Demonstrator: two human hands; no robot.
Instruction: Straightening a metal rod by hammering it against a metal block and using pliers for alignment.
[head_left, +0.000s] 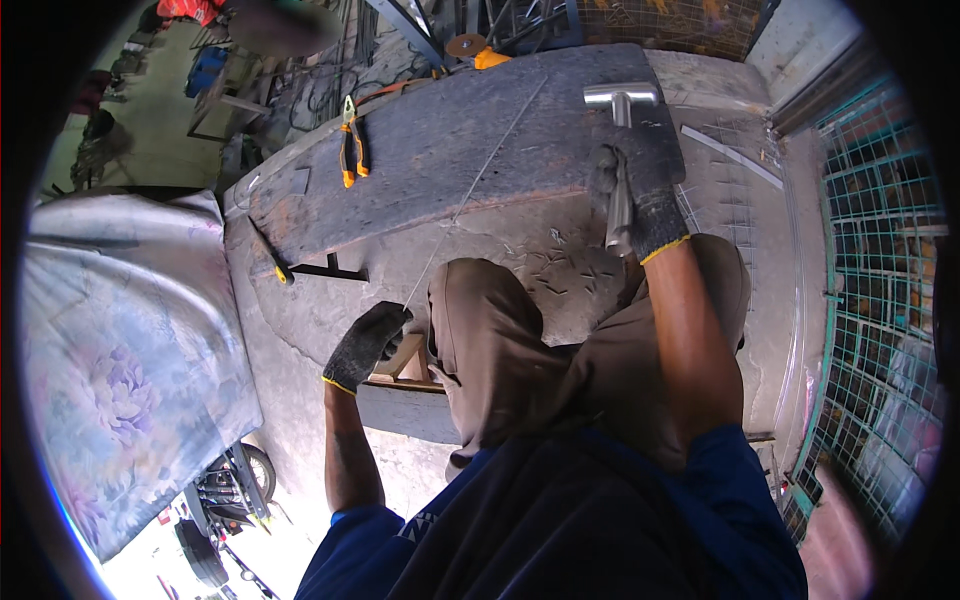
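Note:
My left hand [368, 345], in a dark glove with a yellow cuff, is closed on the near end of a thin metal rod [497, 150]. The rod slants away to the right across a dark, worn board [420, 150]. My right hand [640, 205], gloved alike, is wrapped round the handle of a shiny steel hammer [620, 110]. Its T-shaped head stands over the board's right end. Pliers [353, 145] with orange and black handles lie on the board's left half. A slim tool with a yellow and black handle [275, 258] rests at its left edge.
Short metal bits [565, 270] are scattered on the concrete before my knees. A brown disc [466, 46] lies beyond the board. A flowered cloth [130, 370] hangs at left, a green wire grille [880, 290] stands at right. Behind the cloth shows a wheel [258, 472].

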